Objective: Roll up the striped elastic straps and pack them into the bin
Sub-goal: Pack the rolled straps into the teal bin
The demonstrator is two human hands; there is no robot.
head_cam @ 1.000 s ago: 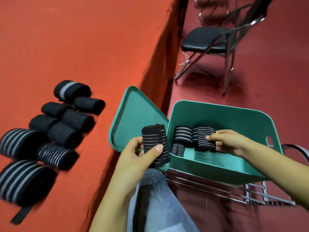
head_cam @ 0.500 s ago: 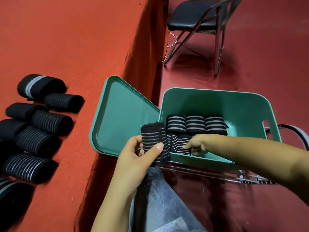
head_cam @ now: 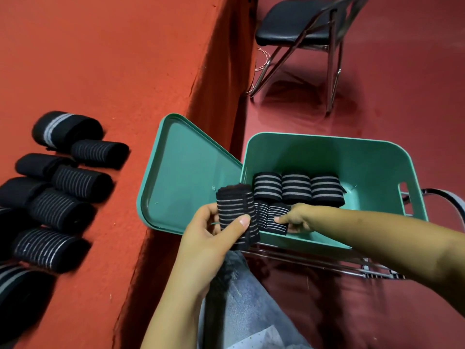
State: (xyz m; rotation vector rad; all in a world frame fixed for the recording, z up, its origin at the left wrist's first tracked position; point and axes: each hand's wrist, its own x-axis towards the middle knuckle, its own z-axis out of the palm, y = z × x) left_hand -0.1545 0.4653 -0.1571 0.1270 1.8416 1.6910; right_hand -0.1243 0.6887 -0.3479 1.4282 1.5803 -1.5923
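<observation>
Roll gripped upright in left hand, at bin near rim. Right hand has dropped from back row to front rolls, fingers curled against them, apparently making room; lid alongside.

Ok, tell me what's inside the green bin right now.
The green bin holds three rolled straps along the back and two in front, where the right hand touches one. Its floor beneath them is hidden.

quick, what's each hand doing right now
Left hand: grips a rolled strap.
Right hand: in the bin, touching a packed roll; grip unclear.
</observation>
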